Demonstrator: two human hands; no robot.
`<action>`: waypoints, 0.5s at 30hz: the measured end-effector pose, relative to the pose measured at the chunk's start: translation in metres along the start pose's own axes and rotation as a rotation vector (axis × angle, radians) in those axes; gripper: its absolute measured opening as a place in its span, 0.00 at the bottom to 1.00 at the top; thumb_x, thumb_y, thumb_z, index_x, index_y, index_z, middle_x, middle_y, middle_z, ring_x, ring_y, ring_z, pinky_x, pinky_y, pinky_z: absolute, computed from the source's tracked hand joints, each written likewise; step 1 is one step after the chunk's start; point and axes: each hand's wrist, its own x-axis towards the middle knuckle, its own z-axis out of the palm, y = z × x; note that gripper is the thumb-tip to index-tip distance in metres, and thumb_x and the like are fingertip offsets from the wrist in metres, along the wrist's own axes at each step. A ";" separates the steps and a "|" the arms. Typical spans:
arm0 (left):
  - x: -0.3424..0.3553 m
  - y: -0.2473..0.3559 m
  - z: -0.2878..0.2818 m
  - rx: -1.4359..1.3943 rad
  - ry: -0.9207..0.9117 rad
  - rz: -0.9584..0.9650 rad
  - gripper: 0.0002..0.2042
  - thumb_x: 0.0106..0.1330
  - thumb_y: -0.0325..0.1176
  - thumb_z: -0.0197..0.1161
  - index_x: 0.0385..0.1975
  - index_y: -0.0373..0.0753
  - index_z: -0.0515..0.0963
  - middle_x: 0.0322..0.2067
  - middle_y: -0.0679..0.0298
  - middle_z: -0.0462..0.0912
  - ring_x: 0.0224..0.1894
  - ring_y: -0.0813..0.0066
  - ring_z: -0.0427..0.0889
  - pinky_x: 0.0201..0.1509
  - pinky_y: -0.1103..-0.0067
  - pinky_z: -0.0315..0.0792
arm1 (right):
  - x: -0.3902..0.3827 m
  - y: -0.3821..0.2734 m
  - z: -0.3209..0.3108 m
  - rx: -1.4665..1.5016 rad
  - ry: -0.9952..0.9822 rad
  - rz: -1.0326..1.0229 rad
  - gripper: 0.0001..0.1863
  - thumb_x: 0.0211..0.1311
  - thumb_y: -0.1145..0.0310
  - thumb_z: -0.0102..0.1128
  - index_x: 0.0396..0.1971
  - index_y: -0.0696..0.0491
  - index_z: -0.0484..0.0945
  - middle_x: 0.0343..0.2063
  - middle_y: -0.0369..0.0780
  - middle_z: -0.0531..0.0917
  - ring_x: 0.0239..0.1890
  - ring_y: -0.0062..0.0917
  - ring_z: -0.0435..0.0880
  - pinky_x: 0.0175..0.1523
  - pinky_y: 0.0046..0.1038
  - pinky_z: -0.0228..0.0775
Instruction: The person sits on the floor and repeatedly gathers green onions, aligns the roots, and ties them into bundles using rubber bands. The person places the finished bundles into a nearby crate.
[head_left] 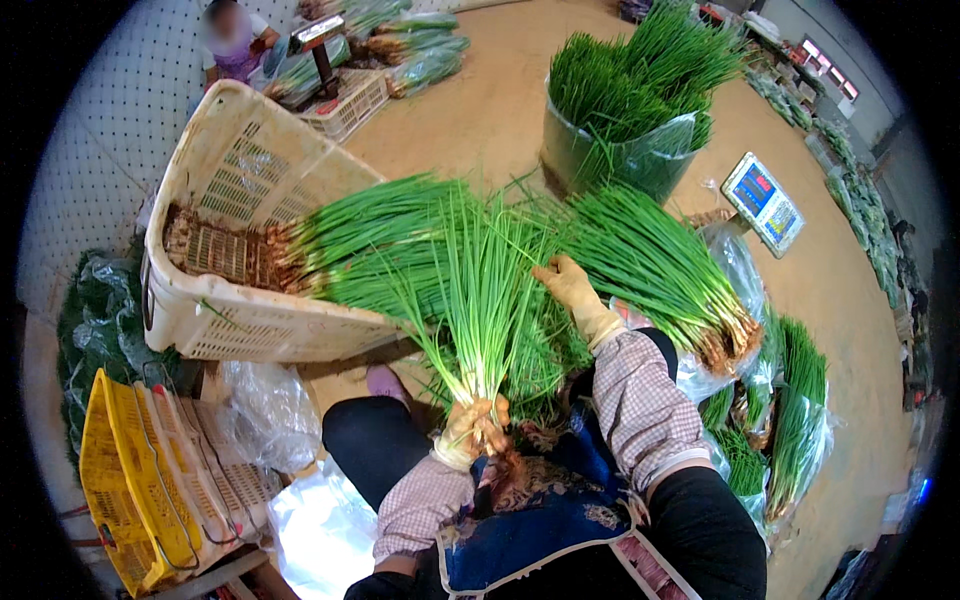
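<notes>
My left hand (465, 430), in a tan glove, is closed round the root end of a bunch of green onions (485, 310). The bunch stands up over my lap, its leaves fanning away from me. To the right of those leaves is my gloved right hand (572, 290), its fingers pinched together by the leaf edges; whatever lies between the fingertips is too small to make out. More green onions (370, 245) lie with their roots inside a tilted cream plastic crate (250, 315) on the left. Another pile of green onions (650, 260) rests just beyond my right hand, its roots pointing right.
A tall bucket (625, 165) packed with upright greens stands ahead, with a scale display (762, 205) to its right. Bagged green onions (795, 420) lie at my right. A yellow crate (130, 490) and clear plastic bags (268, 415) are at lower left. Another person (235, 45) is far left.
</notes>
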 end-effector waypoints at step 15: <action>-0.016 0.016 0.009 0.094 -0.123 -0.005 0.15 0.59 0.29 0.59 0.39 0.22 0.69 0.27 0.46 0.80 0.18 0.61 0.81 0.14 0.73 0.76 | 0.059 -0.094 -0.078 -0.235 -0.127 -0.309 0.28 0.53 0.80 0.48 0.58 0.58 0.63 0.51 0.46 0.72 0.42 0.30 0.79 0.49 0.28 0.69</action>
